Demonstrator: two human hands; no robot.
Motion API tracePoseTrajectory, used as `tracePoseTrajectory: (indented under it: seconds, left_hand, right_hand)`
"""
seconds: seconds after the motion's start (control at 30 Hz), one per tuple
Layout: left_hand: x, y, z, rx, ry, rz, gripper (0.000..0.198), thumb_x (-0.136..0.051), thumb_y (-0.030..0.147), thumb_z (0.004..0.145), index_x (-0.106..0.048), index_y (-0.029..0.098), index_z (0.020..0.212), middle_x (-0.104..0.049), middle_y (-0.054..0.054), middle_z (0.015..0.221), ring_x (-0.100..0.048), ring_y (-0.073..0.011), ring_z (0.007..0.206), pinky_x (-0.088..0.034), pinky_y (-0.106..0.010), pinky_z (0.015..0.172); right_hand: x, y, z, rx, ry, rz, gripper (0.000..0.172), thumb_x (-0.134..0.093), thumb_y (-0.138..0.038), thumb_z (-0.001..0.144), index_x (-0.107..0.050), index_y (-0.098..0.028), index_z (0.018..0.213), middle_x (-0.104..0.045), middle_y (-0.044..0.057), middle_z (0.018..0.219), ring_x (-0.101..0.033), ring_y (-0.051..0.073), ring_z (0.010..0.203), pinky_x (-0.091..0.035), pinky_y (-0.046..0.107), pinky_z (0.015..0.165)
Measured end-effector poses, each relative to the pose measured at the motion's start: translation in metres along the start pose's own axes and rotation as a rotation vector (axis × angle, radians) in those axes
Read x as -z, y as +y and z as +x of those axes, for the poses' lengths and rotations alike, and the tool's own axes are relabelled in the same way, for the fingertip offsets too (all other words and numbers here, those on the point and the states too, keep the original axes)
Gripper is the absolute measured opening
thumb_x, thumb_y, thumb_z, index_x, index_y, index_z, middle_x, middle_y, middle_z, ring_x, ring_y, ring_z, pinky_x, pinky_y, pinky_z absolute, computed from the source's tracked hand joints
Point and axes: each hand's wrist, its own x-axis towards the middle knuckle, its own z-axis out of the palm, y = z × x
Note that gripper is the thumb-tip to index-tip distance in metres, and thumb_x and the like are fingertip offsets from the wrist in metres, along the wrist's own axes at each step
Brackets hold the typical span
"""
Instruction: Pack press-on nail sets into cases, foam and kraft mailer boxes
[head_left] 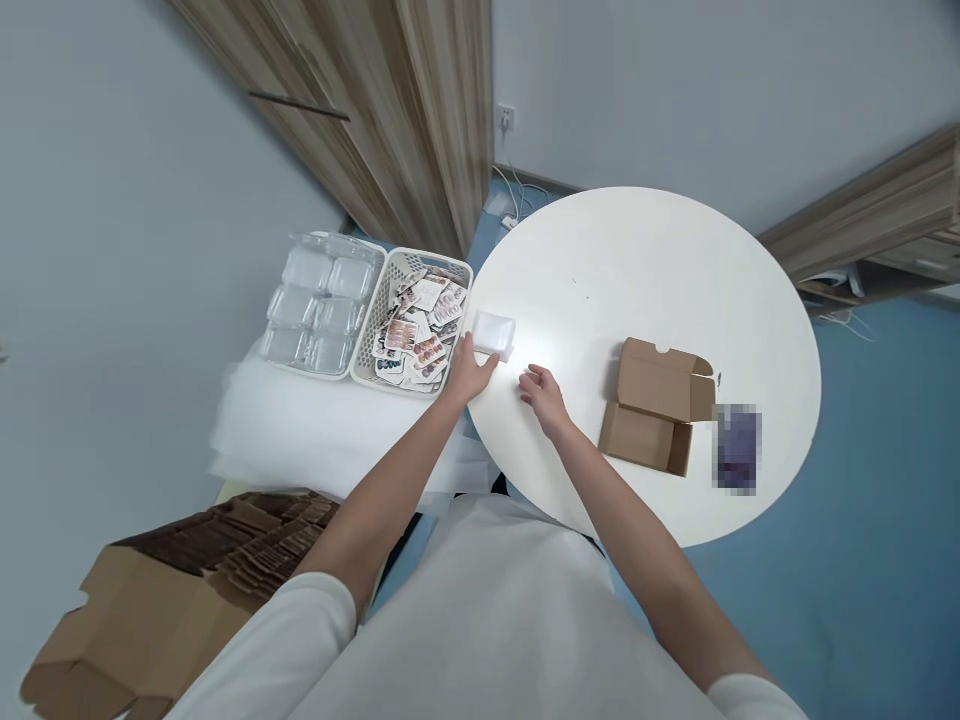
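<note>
At the left edge of the round white table lies a small translucent plastic packet [493, 332]. My left hand [468, 372] grips its near left corner, fingers along the side and thumb at the near edge. To the right of the packet, my right hand [546, 398] hovers over the table with loosely bent fingers and nothing visible in them. Just left of my left hand, a white basket [361, 372] holds many printed cards that look like press-on nail sets. An open brown cardboard box [646, 440] sits on the table further right, its lid folded back.
Clear plastic containers [319, 300] fill another white basket at the left. Below them is a stack of white foam-like sheets [285, 420]. Flattened cardboard boxes [142, 610] stand at the lower left. A blurred purple object [737, 448] lies on the white table [637, 260].
</note>
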Motion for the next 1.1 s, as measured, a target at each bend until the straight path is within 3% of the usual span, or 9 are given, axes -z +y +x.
tracePoseTrajectory:
  seconds: [0.13,0.4,0.6,0.87,1.1]
  left_hand:
    - [-0.004,0.003,0.006,-0.029,-0.038,-0.008,0.072,-0.049,0.041,0.078,-0.015,0.016,0.137,-0.022,-0.014,0.142,-0.016,-0.0254,0.132,-0.017,-0.038,0.107]
    - [-0.015,-0.004,0.007,-0.152,0.026,-0.001,0.052,-0.048,0.031,0.079,-0.036,0.017,0.128,-0.041,-0.014,0.128,-0.032,-0.0256,0.124,-0.022,-0.042,0.104]
    - [-0.017,-0.009,0.005,-0.138,0.075,-0.210,0.041,-0.050,0.027,0.078,-0.047,0.017,0.118,-0.048,-0.012,0.122,-0.046,-0.0217,0.112,-0.041,-0.034,0.091]
    - [-0.024,-0.002,-0.014,-0.107,0.109,-0.453,0.020,-0.053,0.026,0.076,-0.056,0.018,0.094,-0.060,-0.006,0.096,-0.057,-0.0154,0.082,-0.048,-0.029,0.072]
    - [-0.054,0.017,-0.058,-0.059,-0.052,-0.671,0.024,-0.063,0.034,0.067,-0.049,0.018,0.076,-0.055,0.001,0.073,-0.057,-0.0101,0.059,-0.049,-0.027,0.060]
  right_hand:
    - [-0.023,-0.014,0.023,-0.058,0.041,0.056,0.052,-0.055,-0.046,0.070,-0.044,-0.027,0.117,-0.053,0.004,0.111,-0.055,0.017,0.094,-0.048,0.026,0.072]
    - [-0.038,-0.015,0.057,0.023,0.125,-0.078,0.045,-0.053,-0.046,0.072,-0.047,-0.025,0.111,-0.056,0.004,0.105,-0.057,0.016,0.087,-0.048,0.028,0.069]
    - [-0.035,-0.002,0.058,0.127,0.205,-0.176,0.038,-0.057,-0.037,0.069,-0.050,-0.023,0.103,-0.058,0.003,0.099,-0.057,0.015,0.082,-0.046,0.032,0.075]
    - [-0.011,0.003,0.027,0.227,0.264,-0.118,0.032,-0.057,-0.035,0.068,-0.052,-0.021,0.096,-0.058,0.003,0.098,-0.058,0.014,0.075,-0.047,0.031,0.071]
    - [0.047,0.012,-0.031,0.292,0.283,-0.093,0.032,-0.058,-0.036,0.066,-0.054,-0.020,0.093,-0.059,0.005,0.101,-0.059,0.015,0.074,-0.047,0.028,0.062]
